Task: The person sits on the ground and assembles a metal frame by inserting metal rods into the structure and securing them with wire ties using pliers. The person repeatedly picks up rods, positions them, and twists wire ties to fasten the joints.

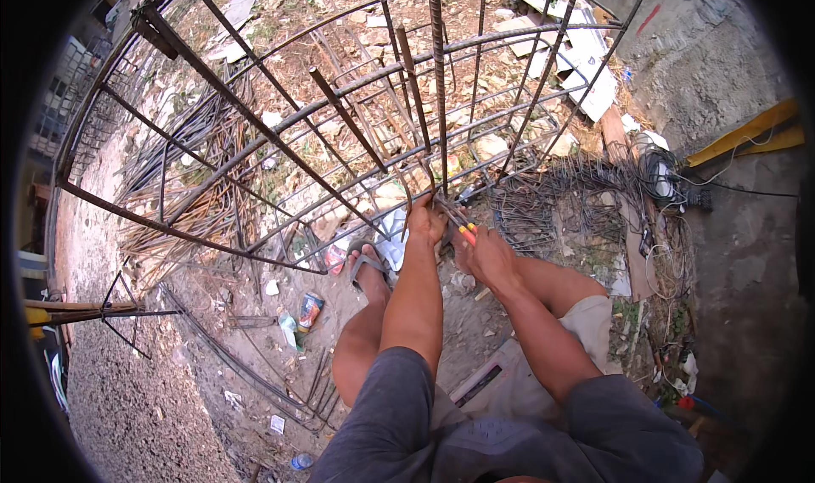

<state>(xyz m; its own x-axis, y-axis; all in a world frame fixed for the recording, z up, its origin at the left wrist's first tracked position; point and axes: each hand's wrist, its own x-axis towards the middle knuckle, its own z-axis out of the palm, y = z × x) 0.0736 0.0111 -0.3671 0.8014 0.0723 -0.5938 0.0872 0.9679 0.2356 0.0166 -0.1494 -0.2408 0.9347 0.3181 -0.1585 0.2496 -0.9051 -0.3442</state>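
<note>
A large rusty rebar cage point(280, 135) of long bars and square ties rises in front of me. My left hand point(424, 220) grips a bar at a low joint of the cage. Close beside it, my right hand point(488, 254) holds pincers with red and yellow handles point(463, 228), their jaws pointing at the same joint. Both forearms reach out from the lower edge over my bent knees. The jaw tips are too small to make out.
A heap of bent rebar ties point(560, 203) lies to the right of the cage, with tangled wire point(662, 254) beyond. My sandalled foot point(367, 266) rests on dirt. A crushed can point(310, 309), loose bars point(178, 203), rubble and white boards point(586, 67) lie around.
</note>
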